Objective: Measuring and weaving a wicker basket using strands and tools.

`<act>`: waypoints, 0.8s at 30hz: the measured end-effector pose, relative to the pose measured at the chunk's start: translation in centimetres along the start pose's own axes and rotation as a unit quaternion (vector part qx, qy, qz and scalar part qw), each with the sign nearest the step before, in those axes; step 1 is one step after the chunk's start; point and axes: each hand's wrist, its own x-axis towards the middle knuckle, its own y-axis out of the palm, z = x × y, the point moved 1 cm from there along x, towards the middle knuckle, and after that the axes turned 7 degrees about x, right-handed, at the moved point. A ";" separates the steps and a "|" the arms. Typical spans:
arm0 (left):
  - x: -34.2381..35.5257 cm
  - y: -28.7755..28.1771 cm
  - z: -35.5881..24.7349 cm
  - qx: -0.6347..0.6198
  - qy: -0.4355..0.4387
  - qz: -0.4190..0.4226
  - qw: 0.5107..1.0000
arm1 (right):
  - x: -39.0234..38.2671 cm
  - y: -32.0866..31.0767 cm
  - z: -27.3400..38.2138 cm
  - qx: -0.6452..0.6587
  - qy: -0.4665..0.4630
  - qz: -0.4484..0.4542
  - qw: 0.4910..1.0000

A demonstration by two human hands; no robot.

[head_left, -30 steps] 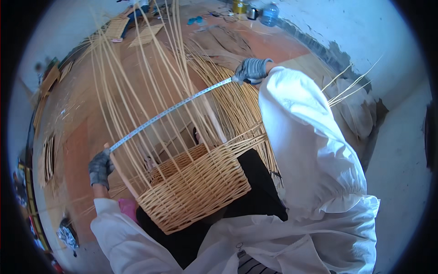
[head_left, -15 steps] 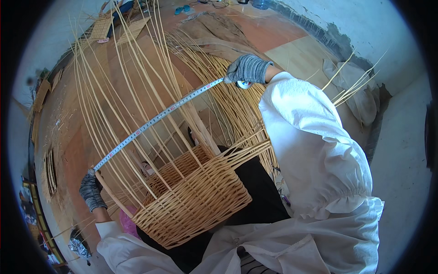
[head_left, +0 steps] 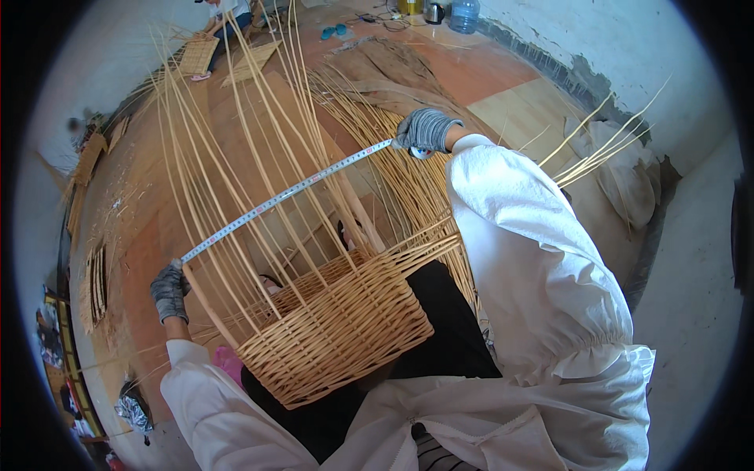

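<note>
Plainly, the head view shows a measuring step under way: a tape is stretched taut from lower left to upper centre across the tall loose stakes rising from a half-woven basket, which sits in the person's lap at the frame's centre. The gloved left hand, at mid left, is clenched on the tape's free end beside a corner stake. The gloved right hand, upper centre, grips the tape's case, arm extended. More withies lie on the floor behind the basket. Judging by this, the next move calls for holding the tape straight and steady against the stakes to read it.
</note>
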 end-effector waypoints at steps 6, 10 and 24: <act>-2.0 0.3 -1.4 0.009 -0.004 0.020 1.000 | -1.2 -0.1 -0.4 -0.099 -0.111 -0.032 0.988; -5.1 -3.8 0.0 -0.106 0.023 0.011 0.994 | -11.4 -0.3 9.8 0.069 -0.071 0.048 0.994; -10.8 17.4 -10.2 0.347 0.083 0.252 0.900 | -29.2 11.7 -5.9 -0.009 0.041 0.266 0.963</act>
